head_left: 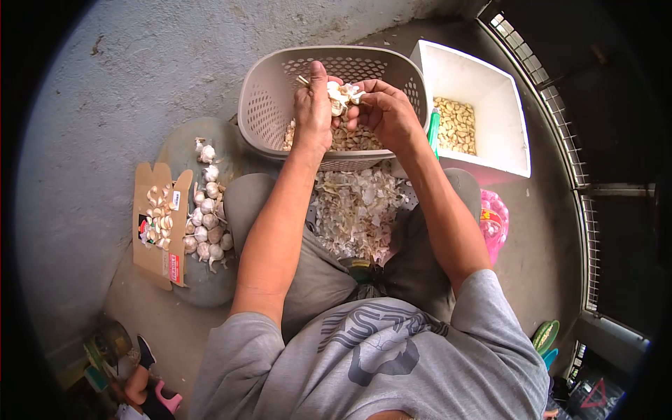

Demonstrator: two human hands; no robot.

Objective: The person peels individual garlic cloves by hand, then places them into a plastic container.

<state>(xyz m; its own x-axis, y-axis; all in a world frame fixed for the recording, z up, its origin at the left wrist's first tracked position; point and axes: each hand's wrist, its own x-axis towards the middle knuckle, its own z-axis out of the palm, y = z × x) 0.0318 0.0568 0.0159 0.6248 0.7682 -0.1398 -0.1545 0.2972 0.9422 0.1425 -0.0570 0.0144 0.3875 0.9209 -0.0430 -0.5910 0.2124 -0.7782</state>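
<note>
Over a grey-brown perforated basket, my left hand is closed round a partly broken garlic bulb, thumb pointing up. The fingers of my right hand pinch the same bulb from the other side. Loose cloves lie in the bottom of the basket beneath both hands. Papery garlic skins are heaped between the knees, below the basket.
A white foam box with peeled cloves stands right of the basket, a green-handled object beside it. Whole bulbs and a cardboard piece with cloves lie left. A pink bag is right. Another person's leg shows lower left.
</note>
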